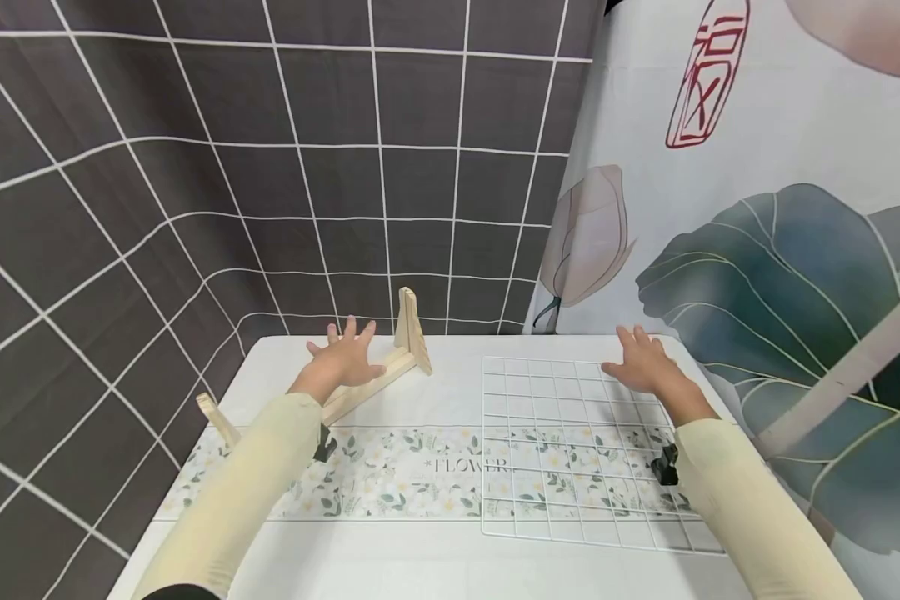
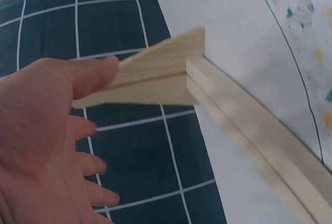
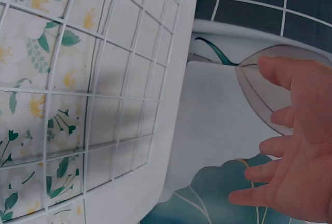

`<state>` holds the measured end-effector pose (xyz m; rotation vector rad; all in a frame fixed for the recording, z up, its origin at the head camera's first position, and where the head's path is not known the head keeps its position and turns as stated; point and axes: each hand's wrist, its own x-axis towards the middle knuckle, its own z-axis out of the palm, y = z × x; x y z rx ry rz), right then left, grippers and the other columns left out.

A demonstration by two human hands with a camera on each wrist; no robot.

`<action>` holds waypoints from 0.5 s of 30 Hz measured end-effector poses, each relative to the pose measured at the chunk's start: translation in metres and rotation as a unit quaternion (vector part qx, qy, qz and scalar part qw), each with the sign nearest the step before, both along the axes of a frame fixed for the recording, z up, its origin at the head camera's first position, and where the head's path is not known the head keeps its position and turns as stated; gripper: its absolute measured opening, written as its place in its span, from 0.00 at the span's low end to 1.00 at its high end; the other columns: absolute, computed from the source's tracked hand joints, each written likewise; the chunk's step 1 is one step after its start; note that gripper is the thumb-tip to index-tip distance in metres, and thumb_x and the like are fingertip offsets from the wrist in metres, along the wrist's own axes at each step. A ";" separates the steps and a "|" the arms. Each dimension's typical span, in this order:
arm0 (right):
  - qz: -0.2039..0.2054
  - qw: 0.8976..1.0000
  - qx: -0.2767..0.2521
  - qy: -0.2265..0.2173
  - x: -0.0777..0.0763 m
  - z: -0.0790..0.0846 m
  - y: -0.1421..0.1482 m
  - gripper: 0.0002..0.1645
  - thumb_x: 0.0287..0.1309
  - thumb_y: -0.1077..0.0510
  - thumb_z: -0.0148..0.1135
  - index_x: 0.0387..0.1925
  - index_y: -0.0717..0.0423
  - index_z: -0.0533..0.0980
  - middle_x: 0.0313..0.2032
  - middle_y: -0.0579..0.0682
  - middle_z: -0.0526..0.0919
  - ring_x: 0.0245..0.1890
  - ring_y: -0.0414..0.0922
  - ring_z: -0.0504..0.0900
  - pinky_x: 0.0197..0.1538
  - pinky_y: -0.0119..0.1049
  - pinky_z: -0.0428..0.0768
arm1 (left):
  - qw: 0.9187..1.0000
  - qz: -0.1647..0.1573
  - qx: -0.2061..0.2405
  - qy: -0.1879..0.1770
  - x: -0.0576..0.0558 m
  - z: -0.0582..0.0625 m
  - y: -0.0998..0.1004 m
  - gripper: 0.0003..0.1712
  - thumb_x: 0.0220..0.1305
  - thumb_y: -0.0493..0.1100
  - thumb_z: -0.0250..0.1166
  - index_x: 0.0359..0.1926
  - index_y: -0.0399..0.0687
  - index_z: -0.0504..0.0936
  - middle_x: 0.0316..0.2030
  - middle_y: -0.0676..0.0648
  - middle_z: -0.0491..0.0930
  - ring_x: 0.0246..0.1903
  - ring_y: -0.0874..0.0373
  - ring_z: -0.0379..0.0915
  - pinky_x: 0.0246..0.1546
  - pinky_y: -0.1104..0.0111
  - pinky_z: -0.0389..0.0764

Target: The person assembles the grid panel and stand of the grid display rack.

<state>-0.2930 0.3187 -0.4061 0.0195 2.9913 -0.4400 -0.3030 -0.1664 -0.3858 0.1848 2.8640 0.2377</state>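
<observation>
Fingers spread, my left hand [image 1: 342, 360] hovers over a pale wooden stand [image 1: 367, 390] at the left of the table. The stand has a long bar and a tapered upright [image 2: 171, 71] at its far end; in the left wrist view the thumb is nearest that upright. My sleeve partly covers the bar's near part. On the right, a white wire grid panel [image 1: 547, 487] lies on the table. Over its far right corner my right hand [image 1: 642, 365] is held out with the fingers extended, and the right wrist view shows nothing in it.
The white table [image 1: 390, 558] has a floral printed strip [image 1: 397, 492] with lettering across it. A dark checked curtain [image 1: 420, 179] hangs behind and at the left. Along the back right and right side hangs a white cloth [image 1: 622, 100] with leaf prints.
</observation>
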 end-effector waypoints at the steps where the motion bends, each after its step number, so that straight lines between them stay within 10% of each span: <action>1: -0.001 1.000 0.002 0.000 0.000 -0.001 0.001 0.54 0.67 0.46 0.59 0.78 0.70 0.44 0.76 0.79 0.39 0.73 0.81 0.41 0.69 0.79 0.52 | 1.000 -0.005 -0.001 0.003 0.001 -0.001 0.002 0.51 0.70 0.61 0.58 0.82 0.48 0.44 0.80 0.30 0.33 0.76 0.23 0.28 0.67 0.21 0.41; 10: -0.029 1.000 -0.001 -0.003 0.000 -0.016 0.009 0.51 0.67 0.49 0.58 0.76 0.75 0.48 0.73 0.81 0.48 0.72 0.79 0.50 0.70 0.74 0.57 | 0.998 -0.016 0.054 0.010 0.009 -0.011 0.031 0.38 0.71 0.53 0.59 0.75 0.38 0.64 0.66 0.33 0.73 0.61 0.37 0.74 0.62 0.41 0.76; 15: -0.058 0.998 -0.012 -0.022 0.008 -0.027 0.015 0.50 0.68 0.50 0.56 0.75 0.77 0.47 0.70 0.83 0.52 0.70 0.79 0.55 0.68 0.73 0.62 | 0.992 0.000 0.124 -0.011 0.011 -0.028 0.060 0.37 0.72 0.51 0.60 0.73 0.33 0.65 0.57 0.33 0.80 0.53 0.42 0.81 0.60 0.49 0.79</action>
